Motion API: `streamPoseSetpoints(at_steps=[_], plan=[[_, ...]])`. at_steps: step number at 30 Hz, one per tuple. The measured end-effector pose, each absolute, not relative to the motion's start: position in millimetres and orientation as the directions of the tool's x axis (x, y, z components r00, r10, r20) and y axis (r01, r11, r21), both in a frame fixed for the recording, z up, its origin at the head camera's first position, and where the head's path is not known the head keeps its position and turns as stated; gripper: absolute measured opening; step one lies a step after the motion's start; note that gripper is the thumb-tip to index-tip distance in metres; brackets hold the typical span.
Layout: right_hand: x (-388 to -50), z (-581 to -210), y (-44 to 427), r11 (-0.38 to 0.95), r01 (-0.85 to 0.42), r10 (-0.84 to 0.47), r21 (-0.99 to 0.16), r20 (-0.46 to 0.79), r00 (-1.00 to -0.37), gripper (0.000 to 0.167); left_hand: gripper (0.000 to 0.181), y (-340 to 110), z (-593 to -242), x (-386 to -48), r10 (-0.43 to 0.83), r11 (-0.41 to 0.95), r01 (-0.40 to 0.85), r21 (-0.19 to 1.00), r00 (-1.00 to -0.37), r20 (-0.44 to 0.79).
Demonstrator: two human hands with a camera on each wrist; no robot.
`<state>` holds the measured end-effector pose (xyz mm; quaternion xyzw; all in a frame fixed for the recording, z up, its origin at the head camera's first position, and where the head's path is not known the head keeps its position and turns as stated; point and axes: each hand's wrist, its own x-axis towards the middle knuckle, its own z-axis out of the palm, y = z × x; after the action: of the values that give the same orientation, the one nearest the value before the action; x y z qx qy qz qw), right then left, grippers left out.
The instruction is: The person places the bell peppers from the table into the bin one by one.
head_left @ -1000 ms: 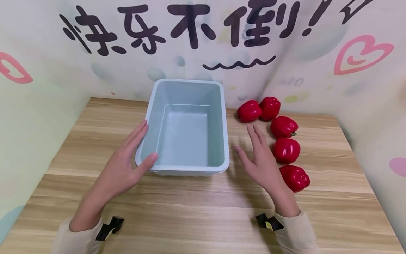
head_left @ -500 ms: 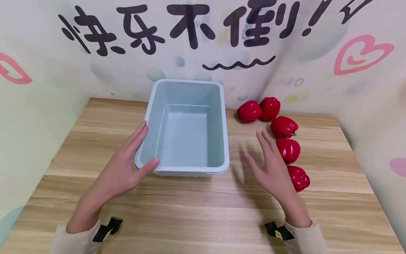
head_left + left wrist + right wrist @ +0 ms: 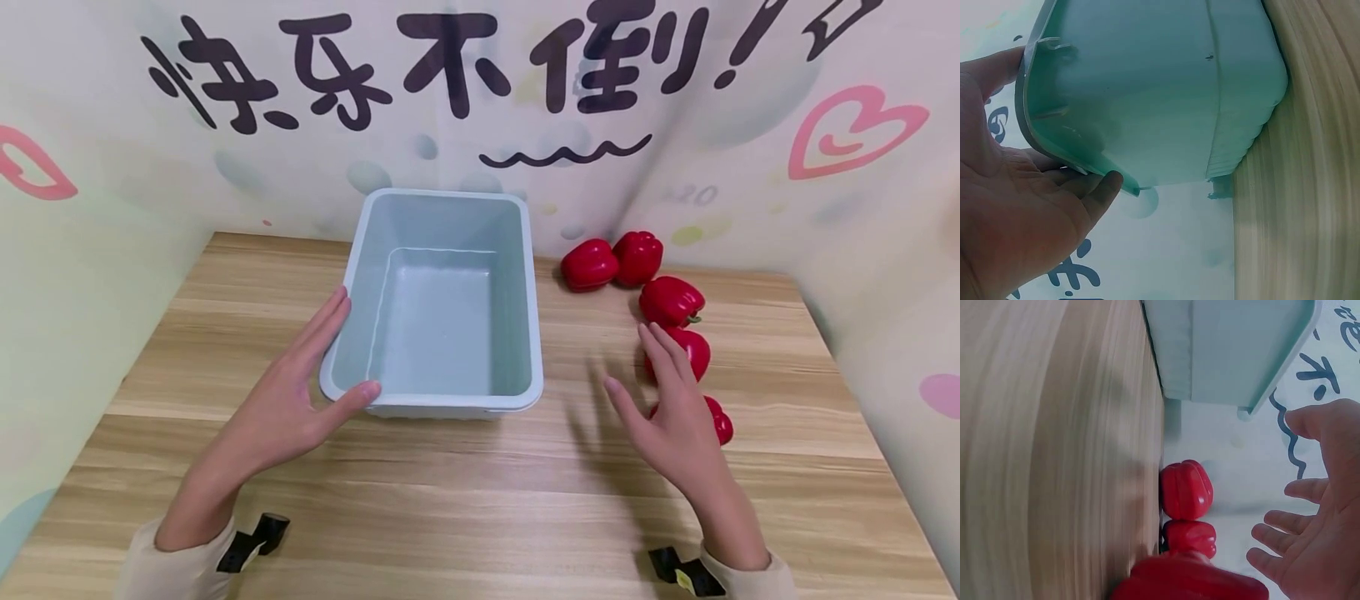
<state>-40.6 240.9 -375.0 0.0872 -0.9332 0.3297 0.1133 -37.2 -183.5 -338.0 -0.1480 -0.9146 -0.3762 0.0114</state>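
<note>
My left hand (image 3: pixel 285 400) rests against the near left corner of a pale blue plastic bin (image 3: pixel 442 400). Its fingers lie fairly straight along the left rim and the thumb reaches over the front rim, as the left wrist view also shows. To the right of the bin, my right hand (image 3: pixel 678 425) hovers with fingers extended and nothing held. Close by it are a red bell pepper (image 3: pixel 693 354) and a second bell pepper (image 3: pixel 722 421), both partly hidden by the hand in the head view. In the right wrist view, a blurred bell pepper (image 3: pixel 1185 581) sits below the fingers.
Behind my right hand, more red bell peppers (image 3: pixel 589 265) line the wooden table (image 3: pixel 465 500), curving toward the back. A printed cloth backdrop (image 3: pixel 442 150) stands along the table's far edge.
My right hand has moved rightward and slightly toward me, from beside the bin to over the nearer bell peppers. The left hand stays at the bin's corner.
</note>
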Motion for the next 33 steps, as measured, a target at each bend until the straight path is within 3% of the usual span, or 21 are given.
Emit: streamPoseSetpoints(at_steps=[18,33], plan=[[-12.3,-378.6,268.3,0.737,-0.175,0.018,-0.652,0.278,-0.960,0.081,0.097,-182.8,-335.4,-36.4,0.267,0.682,0.262,0.683,-0.958,0.101],[8.7,-383.6,289.2,0.735,-0.154,0.083,-0.660,0.313,-0.946,0.086,0.099,-184.5,-329.9,-36.5,0.270,0.700,0.236,0.674,-0.961,0.055]])
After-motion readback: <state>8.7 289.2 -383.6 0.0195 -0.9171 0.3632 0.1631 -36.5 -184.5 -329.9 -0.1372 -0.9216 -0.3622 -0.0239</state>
